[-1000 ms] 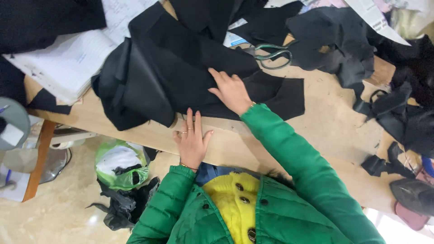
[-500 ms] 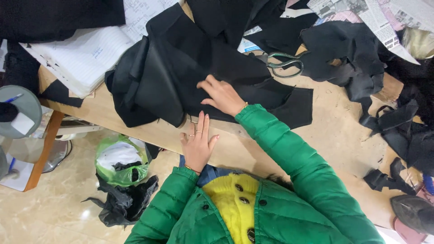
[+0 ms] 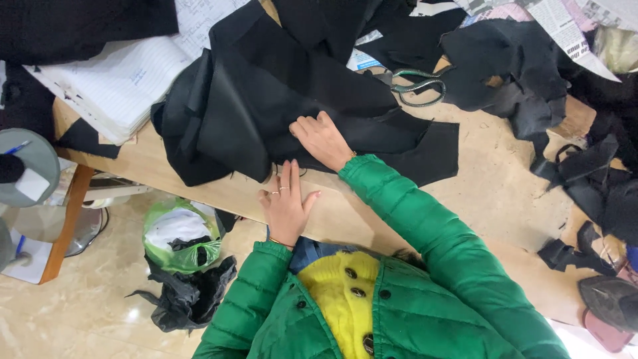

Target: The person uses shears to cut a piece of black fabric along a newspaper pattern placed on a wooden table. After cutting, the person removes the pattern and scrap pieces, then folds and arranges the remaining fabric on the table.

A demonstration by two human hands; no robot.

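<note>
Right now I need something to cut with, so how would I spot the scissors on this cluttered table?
Start at the wooden table heaped with black fabric. Just beyond the right hand pressing that cloth lie the green-handled metal scissors. Their looped green handles are the only coloured thing among the black scraps.

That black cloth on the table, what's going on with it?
A person in a green jacket presses the right hand flat on a piece of black fabric spread over a wooden table. The left hand rests on the table's near edge. Green-handled scissors lie untouched beyond the fabric.
</note>
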